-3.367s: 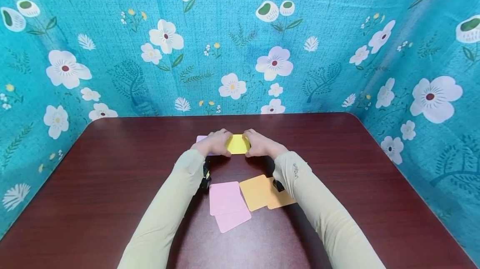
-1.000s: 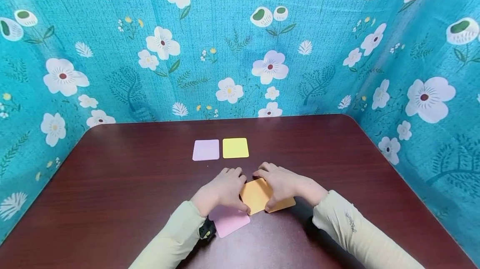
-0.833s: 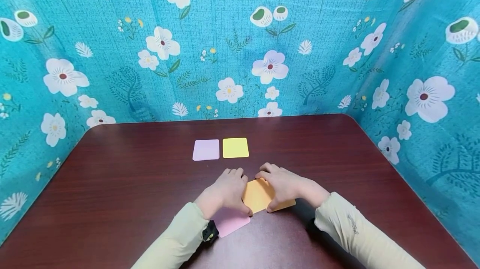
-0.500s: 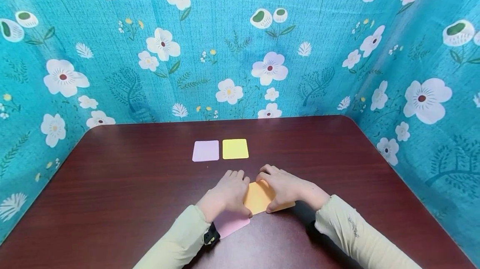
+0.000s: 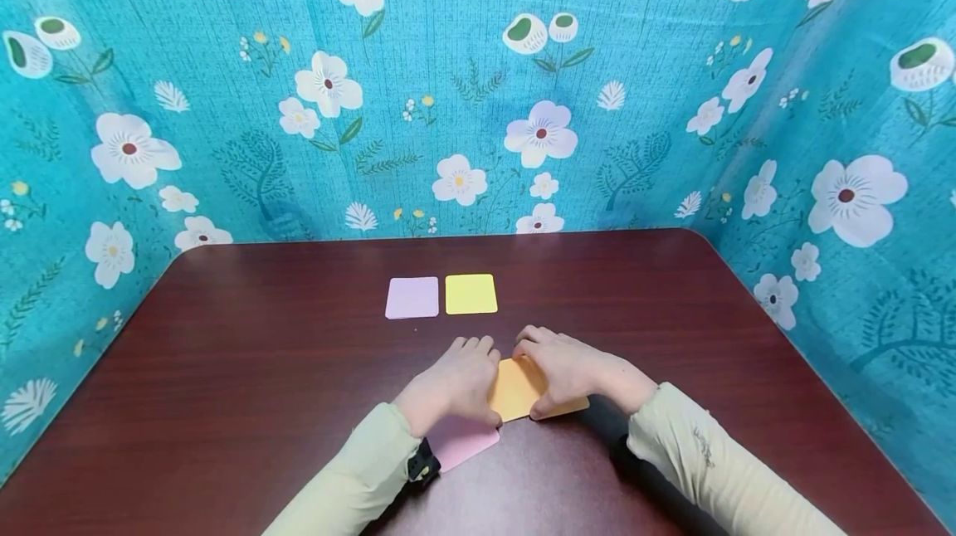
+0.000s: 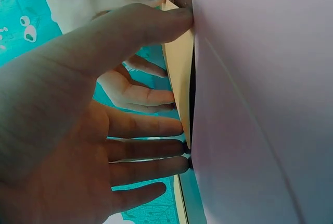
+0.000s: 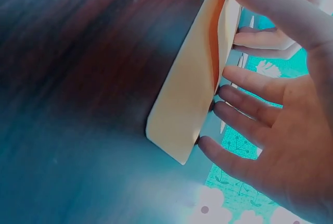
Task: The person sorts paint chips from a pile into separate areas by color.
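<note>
Two orange cards overlapped on a dark red-brown table: the upper orange card between the hands, its left and right ends masked in the head view; the lower orange card mostly covered from above, one near corner sticking out past the right hand. Pink card lay partly under the left hand; how many were there could not be told from above. Both sleeves ran off the bottom edge; a black wrist strap showed only in part.

Left thumb sat at the near edge of the upper card, fingertips at the far edge, pinching it. Right hand gripped the same card likewise. Wrist views showed it bowed, a dark gap below; whether wholly off the table was unclear. Lower card lay flat, right fingertips close along its far edge. Lilac card and yellow card lay side by side beyond.
</note>
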Available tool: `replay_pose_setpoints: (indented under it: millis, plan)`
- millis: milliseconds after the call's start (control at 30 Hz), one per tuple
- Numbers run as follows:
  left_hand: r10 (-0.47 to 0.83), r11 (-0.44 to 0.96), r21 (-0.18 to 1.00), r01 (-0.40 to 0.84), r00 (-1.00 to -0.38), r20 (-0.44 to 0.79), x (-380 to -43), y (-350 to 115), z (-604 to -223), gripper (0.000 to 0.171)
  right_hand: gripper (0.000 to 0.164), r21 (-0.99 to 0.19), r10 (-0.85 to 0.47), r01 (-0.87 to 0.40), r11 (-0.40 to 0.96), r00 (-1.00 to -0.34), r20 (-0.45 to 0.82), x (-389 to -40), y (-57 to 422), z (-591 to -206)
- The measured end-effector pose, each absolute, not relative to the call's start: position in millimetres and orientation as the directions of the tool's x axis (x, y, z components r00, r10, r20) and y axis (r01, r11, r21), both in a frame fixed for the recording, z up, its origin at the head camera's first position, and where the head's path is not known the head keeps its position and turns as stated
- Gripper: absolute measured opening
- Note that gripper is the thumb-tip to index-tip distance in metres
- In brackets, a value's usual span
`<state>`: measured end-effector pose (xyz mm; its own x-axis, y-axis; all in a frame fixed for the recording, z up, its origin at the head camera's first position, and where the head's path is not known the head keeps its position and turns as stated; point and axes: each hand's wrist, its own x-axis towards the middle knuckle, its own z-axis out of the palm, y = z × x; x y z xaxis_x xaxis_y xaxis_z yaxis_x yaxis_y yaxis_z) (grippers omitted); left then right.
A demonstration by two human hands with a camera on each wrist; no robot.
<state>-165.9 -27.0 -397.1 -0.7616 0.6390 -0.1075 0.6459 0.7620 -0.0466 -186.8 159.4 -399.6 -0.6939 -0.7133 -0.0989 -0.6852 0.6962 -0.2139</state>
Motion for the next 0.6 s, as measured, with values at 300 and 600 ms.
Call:
replay_pose_setpoints:
  millis: [300, 600]
  plan:
    - [0.651, 0.754, -0.023, 0.656, -0.752, -0.107, -172, -26, -399, 0.056, 0.058, -0.246, -0.743, -0.707, 0.663, -0.662, -0.099, -192, 157, -398]
    - [0.652, 0.754, -0.012, 0.657, -0.75, -0.111, -177, -26, -397, 0.058, 0.063, -0.238, -0.767, -0.733, 0.637, -0.635, -0.096, -199, 154, -397]
